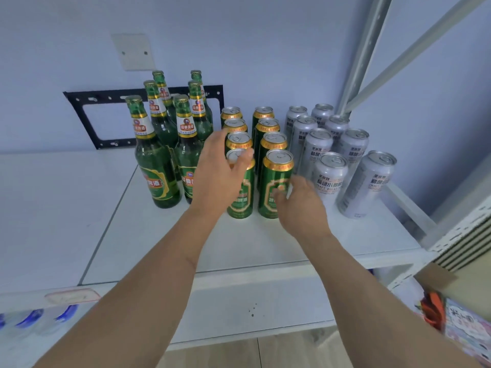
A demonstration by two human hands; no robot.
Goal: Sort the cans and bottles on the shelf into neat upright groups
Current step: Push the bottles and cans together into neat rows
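Three upright groups stand on the white shelf (265, 245): several green glass bottles (154, 166) at the left, two rows of green cans in the middle, several silver cans (330, 176) at the right. My left hand (220, 176) wraps the front green can of the left row (243, 197), fingers over its top. My right hand (300, 208) grips the lower side of the front green can of the right row (273, 187). Both cans stand upright on the shelf.
A black metal bracket (87, 102) leans on the wall behind the bottles. A grey shelf upright (364, 54) rises at the right. Water bottles (34, 317) lie below at the left, and a cardboard box (462, 293) with packets sits at the lower right.
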